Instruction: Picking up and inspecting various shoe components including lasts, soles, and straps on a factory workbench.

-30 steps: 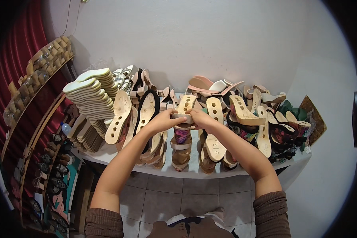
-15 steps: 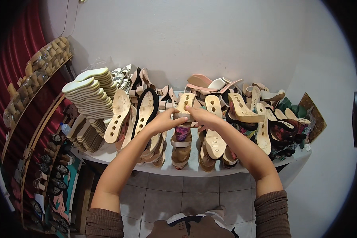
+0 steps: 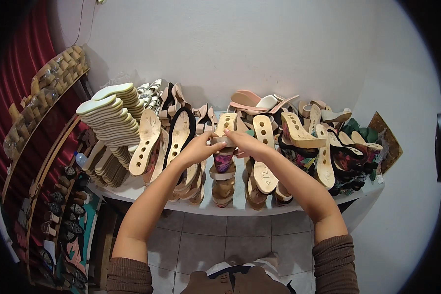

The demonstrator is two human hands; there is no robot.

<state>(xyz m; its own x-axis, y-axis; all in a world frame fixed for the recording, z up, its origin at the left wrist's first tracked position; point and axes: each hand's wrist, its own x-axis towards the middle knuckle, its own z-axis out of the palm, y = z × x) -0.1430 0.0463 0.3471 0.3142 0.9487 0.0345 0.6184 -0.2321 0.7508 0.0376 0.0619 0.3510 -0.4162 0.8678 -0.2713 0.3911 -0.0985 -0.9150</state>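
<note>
A pale wooden shoe sole [image 3: 228,121] with a row of holes lies at the top of the middle stack. My left hand [image 3: 201,148] grips its near end from the left, and my right hand [image 3: 246,145] grips it from the right, thumbs on its edge. Below my fingers in the same stack are a purple patterned wedge [image 3: 224,162] and a brown wedge sole [image 3: 224,190]. Just right of my right hand another wooden sole [image 3: 264,169] with holes leans on its pile. To the left stands a sole with a black rim [image 3: 181,137]. My fingertips are partly hidden.
A white table [image 3: 201,209] carries the stacks. White insoles [image 3: 110,120] are piled at its left. Pink sandal soles [image 3: 247,98] lie along the wall, and patterned wedges [image 3: 350,157] crowd the right. Shoe racks [image 3: 63,215] stand at far left beside a red curtain [image 3: 22,63].
Both hands keep their hold on the wooden sole. The sole and hands have shifted very slightly left and up in the picture; the stacks look otherwise the same.
</note>
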